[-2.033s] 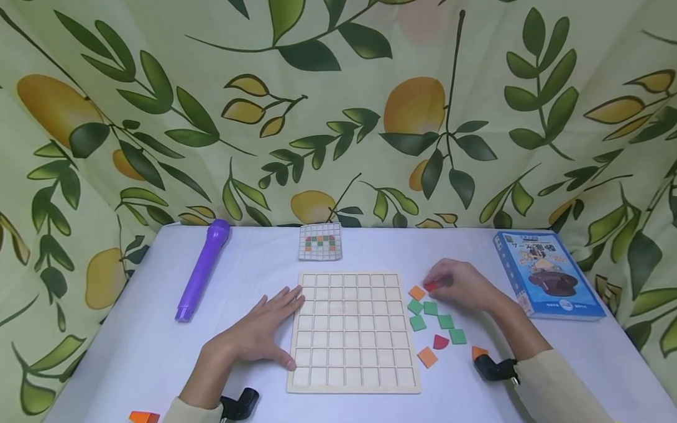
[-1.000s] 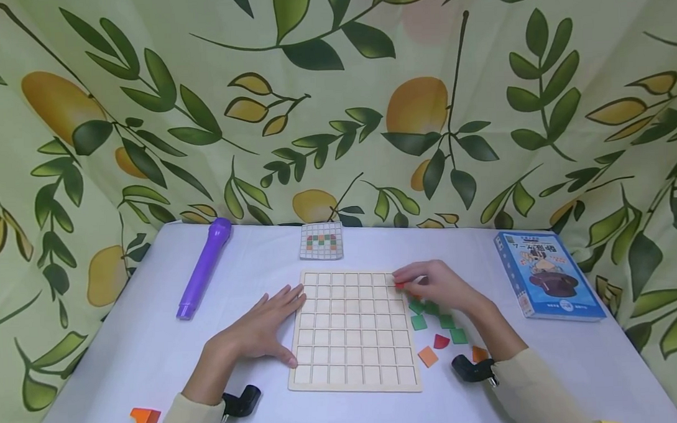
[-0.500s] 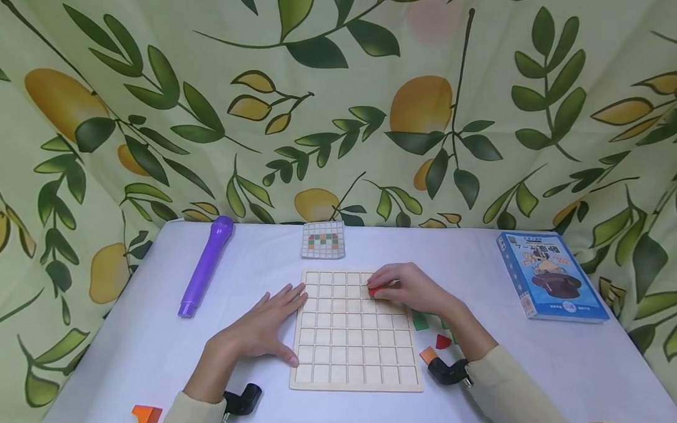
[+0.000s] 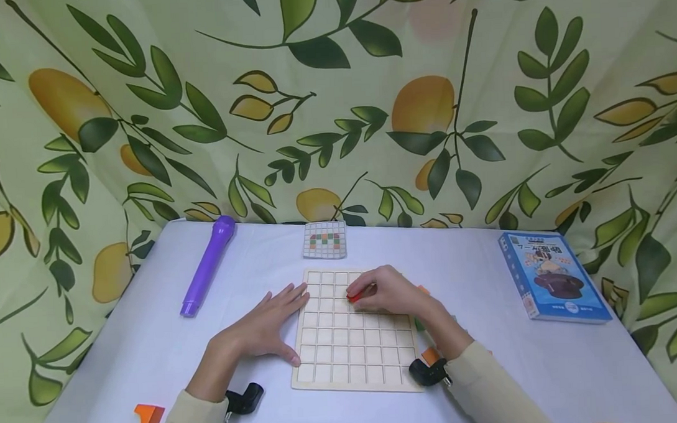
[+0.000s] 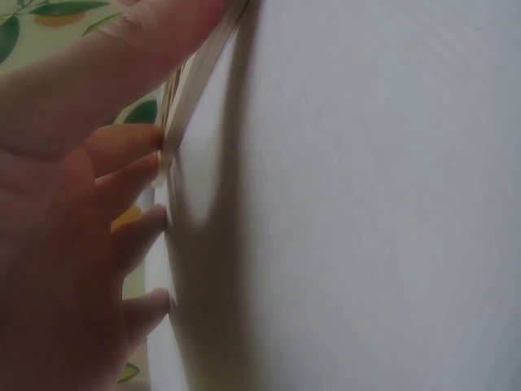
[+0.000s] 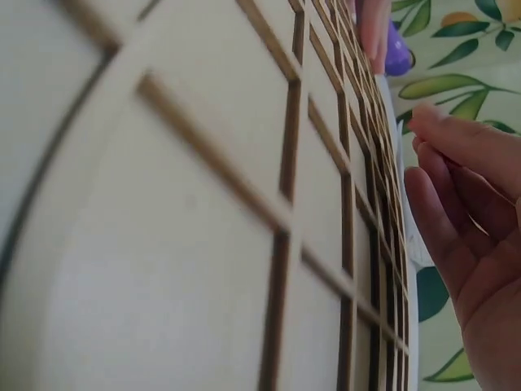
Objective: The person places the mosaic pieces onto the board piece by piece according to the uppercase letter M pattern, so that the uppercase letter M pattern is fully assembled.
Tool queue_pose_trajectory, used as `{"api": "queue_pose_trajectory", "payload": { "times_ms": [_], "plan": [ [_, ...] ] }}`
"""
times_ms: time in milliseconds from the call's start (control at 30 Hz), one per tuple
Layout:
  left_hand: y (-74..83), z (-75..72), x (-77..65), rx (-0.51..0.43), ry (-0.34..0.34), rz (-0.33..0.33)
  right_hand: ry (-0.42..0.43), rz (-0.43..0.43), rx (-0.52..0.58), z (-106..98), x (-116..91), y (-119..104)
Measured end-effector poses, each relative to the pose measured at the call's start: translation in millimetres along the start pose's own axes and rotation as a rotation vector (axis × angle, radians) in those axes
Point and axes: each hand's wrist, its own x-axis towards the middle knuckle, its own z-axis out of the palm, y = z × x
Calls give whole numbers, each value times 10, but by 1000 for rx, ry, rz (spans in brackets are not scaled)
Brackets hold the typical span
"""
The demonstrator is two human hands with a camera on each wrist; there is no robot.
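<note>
A pale wooden grid board point(image 4: 340, 356) lies flat on the table, its square cells bare where they show. My left hand point(image 4: 260, 329) is spread along its left side, fingertips and thumb touching the frame; the left wrist view shows the fingers point(image 5: 134, 236) at that edge. Over the upper middle cells, my right hand point(image 4: 390, 290) pinches a small red tile point(image 4: 354, 297) between thumb and fingers. From the right wrist, the same hand point(image 6: 480, 220) appears beyond the grid, with the tile hidden. Orange tiles point(image 4: 430, 356) and green ones point(image 4: 419, 324) lie partly covered by the right forearm.
Behind the board lies a small card point(image 4: 324, 240) printed with a coloured grid pattern. A purple microphone-shaped tube point(image 4: 208, 266) is at the left, a blue box point(image 4: 555, 277) at the right. An orange block point(image 4: 148, 422) sits at the front left.
My right hand took the red tile from the loose tiles right of the board and carried it left over the upper cells. The left hand has stayed at the board's edge.
</note>
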Motion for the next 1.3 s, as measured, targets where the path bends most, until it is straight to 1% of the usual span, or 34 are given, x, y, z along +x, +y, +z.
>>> {"api": "queue_pose_trajectory", "payload": {
  "times_ms": [233,433,733,1067,1133,1300],
  "plan": [
    [-7,7,7,-2,-1,7,0,-34,16,69,111,-43],
    [-6,10,17,-3,-8,-12,-9,-38,19,121,171,-84],
    [7,13,37,-1,-10,-30,-22,-27,-34,210,239,-121],
    [9,0,29,-5,-2,2,-37,-3,-64,280,284,-101],
    [18,-5,27,-4,-1,-1,-37,1,-66,287,288,-111],
    [38,-8,24,-1,-4,-25,-47,-24,-92,313,307,-114]
  ]
}}
